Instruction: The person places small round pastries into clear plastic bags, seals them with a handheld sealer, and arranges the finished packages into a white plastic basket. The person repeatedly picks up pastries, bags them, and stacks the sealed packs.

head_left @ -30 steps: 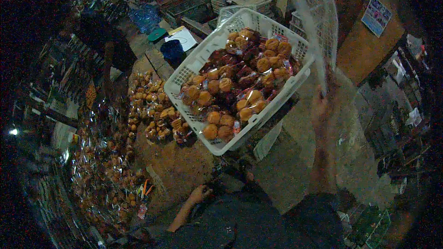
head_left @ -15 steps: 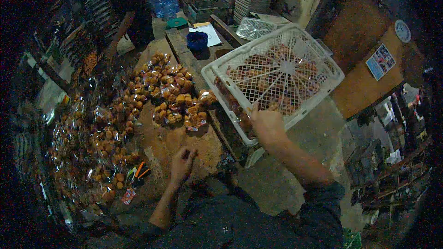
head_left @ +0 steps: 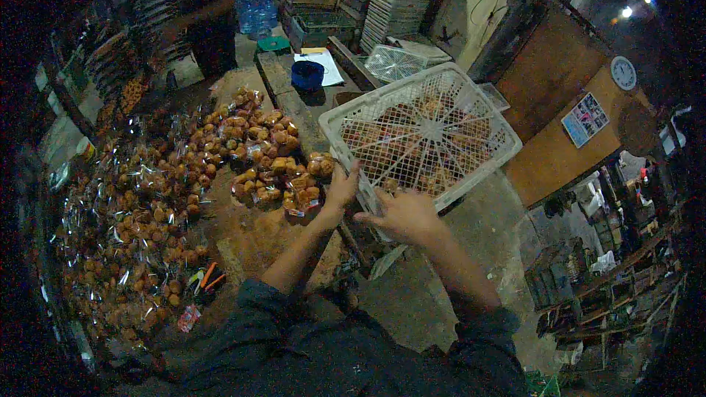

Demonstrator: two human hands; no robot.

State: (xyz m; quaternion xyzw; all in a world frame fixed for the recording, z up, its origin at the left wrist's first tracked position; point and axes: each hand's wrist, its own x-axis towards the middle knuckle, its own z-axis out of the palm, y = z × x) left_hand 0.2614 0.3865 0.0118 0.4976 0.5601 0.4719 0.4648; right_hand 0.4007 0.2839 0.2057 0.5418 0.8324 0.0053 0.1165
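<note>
A white plastic mesh crate [head_left: 431,130] sits tilted across the right side of the worktable, and brown packed goods show through its lattice. My left hand [head_left: 341,190] grips the crate's near left edge, thumb up, its other fingers partly hidden. At the near corner my right hand [head_left: 406,217] holds the rim, with the thumb pointing left and the fingertips on the mesh. Just left of the crate lies a group of clear bags of round brown snacks [head_left: 272,151]. A larger heap of similar bags [head_left: 140,228] covers the table's left side.
Orange-handled and green tools [head_left: 208,278] and a red-and-white packet [head_left: 189,317] lie by the heap. Beyond are a dark blue round container [head_left: 307,74], white paper [head_left: 331,70] and another clear-looking crate [head_left: 397,64]. Crates and trays are stacked behind. Someone's arm [head_left: 198,18] shows at far left.
My left hand has moved up and right from over the bare tabletop to the crate's edge. My right hand has shifted along the near corner, its thumb now spread. The view has shifted slightly.
</note>
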